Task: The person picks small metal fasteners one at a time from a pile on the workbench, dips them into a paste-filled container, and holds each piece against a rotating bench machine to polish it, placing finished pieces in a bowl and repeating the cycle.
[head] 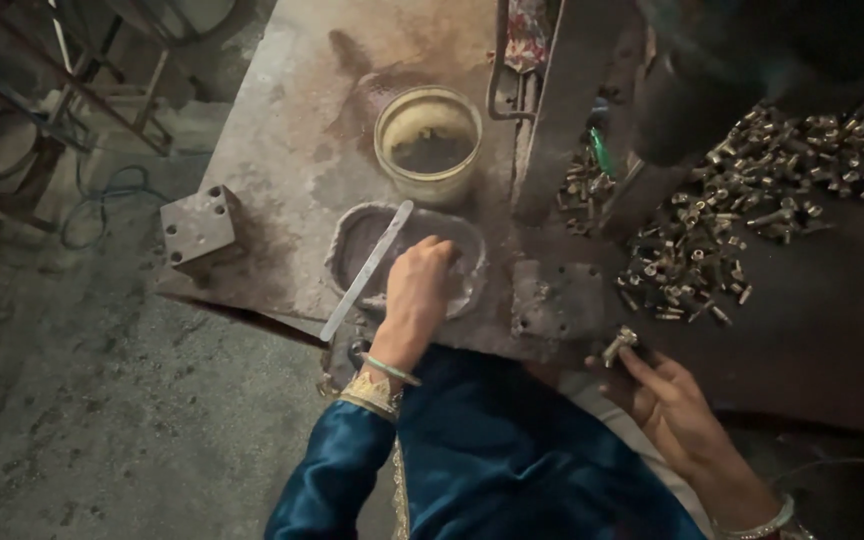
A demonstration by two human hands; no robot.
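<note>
Your right hand (667,400) pinches a small metal fitting (619,345) at the desk (282,130) edge; your left hand (420,285), fingers curled, dips into the shallow metal dish (352,245). Risk: the light fingertip grip could let the fitting drop to the floor. Fitting looks short, brassy, dull.

- My left hand (420,282) is reaching forward, back of the hand up, fingers curled downward and bunched together.
- My left wrist is wearing a thin bangle, and the forearm is coming up from below in a blue sleeve with a gold-trimmed cuff.
- My right hand (667,400) is lying lower right, palm turned partly up, fingers stretching toward the upper left, fingertips pinching closed.
- My right wrist is carrying a pale bangle at the frame's lower edge.
</note>
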